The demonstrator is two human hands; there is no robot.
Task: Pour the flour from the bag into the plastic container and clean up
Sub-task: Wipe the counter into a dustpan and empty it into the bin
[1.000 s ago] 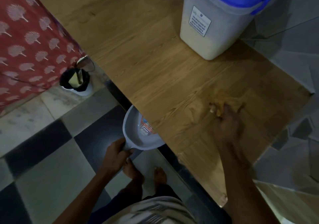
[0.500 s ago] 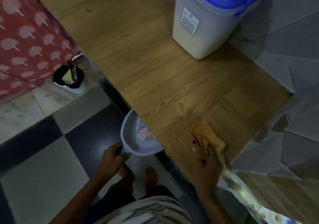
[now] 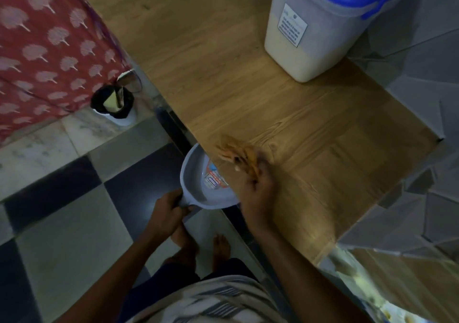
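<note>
A white plastic container (image 3: 305, 39) with a blue lid stands shut at the far right of the wooden table (image 3: 223, 61), flour showing through its lower wall. My left hand (image 3: 166, 210) grips the handle of a grey dustpan (image 3: 198, 188), held just below the table's front edge. My right hand (image 3: 258, 186) presses a brownish cloth (image 3: 236, 151) on the tabletop right at that edge, above the dustpan. The flour bag is not in view.
A small white bin (image 3: 114, 106) with a black liner stands on the checkered floor by the table's left corner, beside a red patterned fabric (image 3: 42, 49). Grey tiled wall borders the table on the right. My bare feet are below the dustpan.
My right hand has swept the cloth from the table's right side leftward to the front edge above the dustpan. The left hand keeps the dustpan in place.
</note>
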